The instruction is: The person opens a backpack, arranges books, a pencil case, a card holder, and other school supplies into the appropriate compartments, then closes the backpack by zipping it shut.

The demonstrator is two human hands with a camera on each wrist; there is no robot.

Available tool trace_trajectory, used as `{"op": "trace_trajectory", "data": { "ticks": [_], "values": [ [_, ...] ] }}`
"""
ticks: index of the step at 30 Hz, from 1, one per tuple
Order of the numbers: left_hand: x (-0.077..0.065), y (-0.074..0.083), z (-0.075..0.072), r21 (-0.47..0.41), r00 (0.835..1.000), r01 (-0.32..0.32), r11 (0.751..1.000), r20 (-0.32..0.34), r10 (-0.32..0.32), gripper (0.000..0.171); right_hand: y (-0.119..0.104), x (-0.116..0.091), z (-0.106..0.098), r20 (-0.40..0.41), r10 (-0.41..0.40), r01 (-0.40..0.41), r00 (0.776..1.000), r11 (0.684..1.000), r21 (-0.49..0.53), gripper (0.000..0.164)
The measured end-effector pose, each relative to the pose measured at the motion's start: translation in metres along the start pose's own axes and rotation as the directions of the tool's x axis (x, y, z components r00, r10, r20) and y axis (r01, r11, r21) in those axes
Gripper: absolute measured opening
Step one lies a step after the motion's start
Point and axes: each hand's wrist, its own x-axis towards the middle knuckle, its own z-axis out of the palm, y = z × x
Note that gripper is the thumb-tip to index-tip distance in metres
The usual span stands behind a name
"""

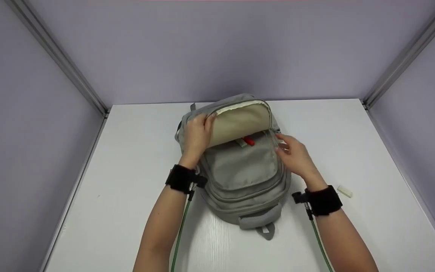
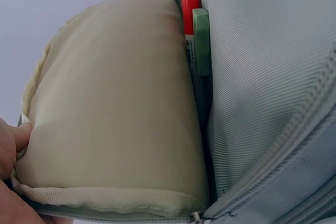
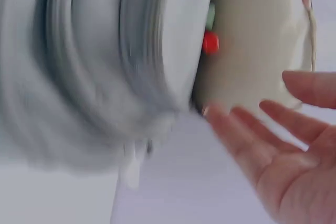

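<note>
A grey backpack lies on the white table with its front pocket unzipped. My left hand grips the edge of the pocket's flap, folded back to show its beige lining. Inside the pocket mouth, the left wrist view shows a red-capped stick with a white label beside a green block. My right hand is by the right side of the pocket, fingers spread and slightly bent, holding nothing. In the right wrist view its fingertips overlap the corner of the opening.
A small pale block lies on the table near my right wrist. Purple-grey panels enclose the back and sides. Green cables run from the wrist straps along both forearms.
</note>
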Motion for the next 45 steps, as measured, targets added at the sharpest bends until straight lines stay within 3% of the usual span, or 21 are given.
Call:
{"op": "trace_trajectory", "data": {
  "ticks": [3, 8, 11, 17, 28, 34, 41, 45],
  "values": [
    [-0.001, 0.000, 0.000, 0.005, 1.000, 0.000, 1.000, 0.013, 0.000, 0.040, 0.012, -0.005, -0.016, -0.056, 0.073, -0.081, 0.996, 0.982, -0.168, 0.052],
    [-0.001, 0.000, -0.001, 0.025, 1.000, 0.005, 1.000, 0.029, -0.006, 0.040, 0.031, -0.018, -0.032, 0.015, 0.272, -0.253, 0.962, 0.914, -0.318, 0.062],
    [-0.001, 0.001, -0.001, 0.023, 1.000, 0.008, 1.000, 0.024, -0.009, 0.040, 0.040, -0.025, -0.036, 0.042, 0.337, -0.303, 0.940, 0.888, -0.346, 0.064],
    [-0.001, -0.001, -0.002, 0.037, 1.000, 0.017, 0.999, 0.025, -0.018, 0.041, 0.063, -0.041, -0.038, 0.015, 0.427, -0.386, 0.904, 0.830, -0.404, 0.067],
    [-0.003, -0.007, -0.006, 0.052, 0.999, 0.031, 0.998, 0.015, -0.032, 0.041, 0.108, -0.082, -0.057, 0.019, 0.627, -0.556, 0.779, 0.704, -0.442, 0.071],
    [-0.003, -0.007, -0.006, 0.036, 1.000, 0.024, 0.999, 0.014, -0.024, 0.042, 0.124, -0.098, -0.070, 0.059, 0.667, -0.579, 0.742, 0.684, -0.444, 0.060],
    [-0.003, -0.006, -0.004, 0.019, 1.000, 0.010, 1.000, 0.010, -0.011, 0.042, 0.119, -0.096, -0.073, 0.063, 0.687, -0.584, 0.724, 0.659, -0.474, 0.034],
    [-0.004, -0.006, -0.004, 0.015, 1.000, 0.017, 1.000, 0.018, -0.018, 0.041, 0.111, -0.091, -0.070, 0.072, 0.682, -0.567, 0.728, 0.657, -0.497, 0.029]
  ]
}}
